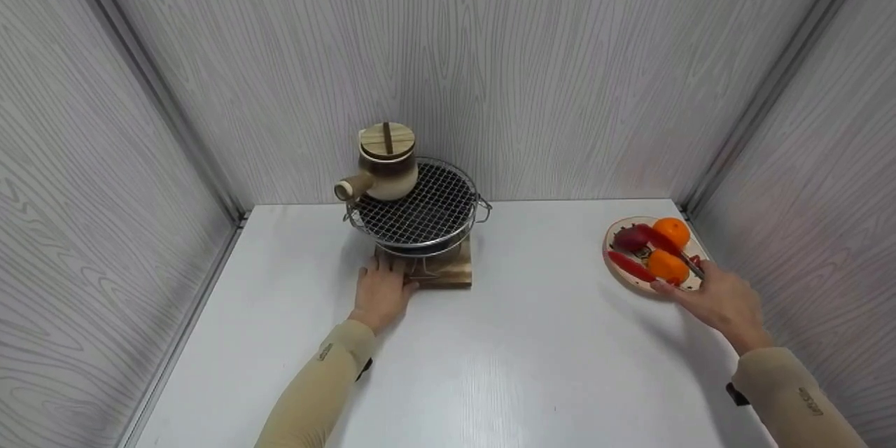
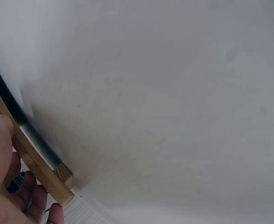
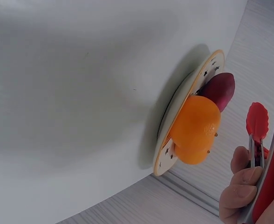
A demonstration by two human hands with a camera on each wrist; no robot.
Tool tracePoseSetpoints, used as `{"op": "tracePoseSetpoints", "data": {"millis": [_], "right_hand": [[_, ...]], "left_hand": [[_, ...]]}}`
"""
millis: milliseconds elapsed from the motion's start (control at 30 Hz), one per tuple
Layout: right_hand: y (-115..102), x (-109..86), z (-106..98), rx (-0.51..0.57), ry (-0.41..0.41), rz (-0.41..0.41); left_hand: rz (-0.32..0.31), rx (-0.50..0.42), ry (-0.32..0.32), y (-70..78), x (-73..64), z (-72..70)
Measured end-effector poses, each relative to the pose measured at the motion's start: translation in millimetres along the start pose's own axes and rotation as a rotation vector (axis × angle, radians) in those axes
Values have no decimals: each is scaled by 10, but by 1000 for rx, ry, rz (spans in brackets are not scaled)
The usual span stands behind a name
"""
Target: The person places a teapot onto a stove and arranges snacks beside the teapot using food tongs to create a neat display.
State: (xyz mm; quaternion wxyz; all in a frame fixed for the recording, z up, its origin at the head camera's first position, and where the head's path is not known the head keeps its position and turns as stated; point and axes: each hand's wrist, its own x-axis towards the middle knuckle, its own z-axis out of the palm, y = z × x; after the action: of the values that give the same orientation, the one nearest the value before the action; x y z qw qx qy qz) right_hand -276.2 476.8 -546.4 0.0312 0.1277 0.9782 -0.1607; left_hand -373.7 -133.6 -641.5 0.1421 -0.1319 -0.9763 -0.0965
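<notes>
My left hand (image 1: pixel 382 294) grips the front left corner of a wooden base board (image 1: pixel 448 273), thumb along its front edge. On that board stands a round wire-mesh grill (image 1: pixel 437 206). A brown-and-cream side-handled teapot (image 1: pixel 392 178) with a wooden lid sits on the mesh, towards the back left. At the right, my right hand (image 1: pixel 728 301) holds red-tipped tongs (image 3: pixel 257 122), their arms spread. They reach over a plate (image 1: pixel 616 276), one tip either side of the front orange fruit (image 1: pixel 668 267). Another orange fruit (image 1: pixel 672 232) and a dark red, elongated item (image 1: pixel 631 238) share the plate.
A white table (image 1: pixel 525 336) carries everything. Grey wood-patterned panels (image 1: pixel 546 70) enclose its back and both sides, and the plate lies near the right panel. A wire handle (image 1: pixel 484 210) sticks out from the grill's right side.
</notes>
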Motion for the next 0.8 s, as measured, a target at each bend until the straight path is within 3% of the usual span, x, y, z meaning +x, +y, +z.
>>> {"op": "tracePoseSetpoints", "data": {"millis": [333, 800], "right_hand": [[181, -54, -5, -34, 33, 42], [337, -109, 81, -26, 32, 173]], "left_hand": [[-3, -39, 1, 8, -6, -5], [-6, -23, -7, 0, -2, 3]]}}
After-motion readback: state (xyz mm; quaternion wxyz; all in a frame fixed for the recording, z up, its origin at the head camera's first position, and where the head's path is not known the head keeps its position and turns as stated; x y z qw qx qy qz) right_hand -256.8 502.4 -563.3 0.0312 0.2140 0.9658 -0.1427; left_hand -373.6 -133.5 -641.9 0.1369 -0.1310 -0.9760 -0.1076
